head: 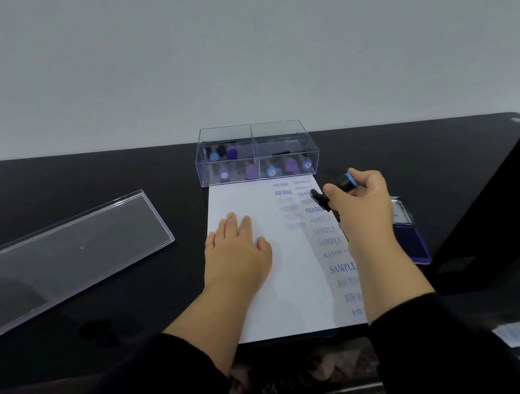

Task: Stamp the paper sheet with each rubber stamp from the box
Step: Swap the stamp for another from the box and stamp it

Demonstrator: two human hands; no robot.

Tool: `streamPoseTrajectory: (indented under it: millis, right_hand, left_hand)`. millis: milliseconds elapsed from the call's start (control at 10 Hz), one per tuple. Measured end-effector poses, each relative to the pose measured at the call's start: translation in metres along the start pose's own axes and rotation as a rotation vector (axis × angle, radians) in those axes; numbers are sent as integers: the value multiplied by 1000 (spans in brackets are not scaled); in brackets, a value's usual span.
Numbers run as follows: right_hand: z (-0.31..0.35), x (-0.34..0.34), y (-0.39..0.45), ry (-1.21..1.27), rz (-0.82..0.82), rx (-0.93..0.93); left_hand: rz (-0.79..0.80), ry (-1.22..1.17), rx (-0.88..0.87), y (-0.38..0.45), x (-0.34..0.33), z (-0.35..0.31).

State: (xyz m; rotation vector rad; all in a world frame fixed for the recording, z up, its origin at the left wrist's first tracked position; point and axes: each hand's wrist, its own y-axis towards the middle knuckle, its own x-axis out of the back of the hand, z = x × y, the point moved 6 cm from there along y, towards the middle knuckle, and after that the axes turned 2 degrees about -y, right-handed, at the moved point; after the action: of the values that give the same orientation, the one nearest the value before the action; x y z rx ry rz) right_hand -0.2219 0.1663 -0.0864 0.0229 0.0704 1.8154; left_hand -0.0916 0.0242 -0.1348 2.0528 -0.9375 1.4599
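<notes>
A white paper sheet (pixel 286 289) lies on the black table, with blue prints such as AIR MAIL, FRAGILE and SAMPLE down its right side. My left hand (pixel 237 250) presses flat on the sheet's left half. My right hand (pixel 361 206) grips a black rubber stamp with a blue band (pixel 344 182), tilted above the sheet's upper right, its base pointing left. A clear plastic box (pixel 257 152) behind the sheet holds several stamps with blue and purple tops.
The box's clear lid (pixel 68 259) lies at the left of the table. A blue ink pad (pixel 410 233) sits open to the right of the sheet, partly hidden by my right arm. A dark object (pixel 491 206) stands at the right edge.
</notes>
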Motion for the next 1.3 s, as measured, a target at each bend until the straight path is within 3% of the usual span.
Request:
streamPoseTrajectory:
  millis: [300, 1300]
  right_hand:
    - [7, 26, 3, 116, -87, -102]
    - [9, 41, 1, 61, -92, -117]
  left_hand:
    - [-2, 2, 12, -1, 2, -1]
    - [12, -3, 29, -2, 2, -3]
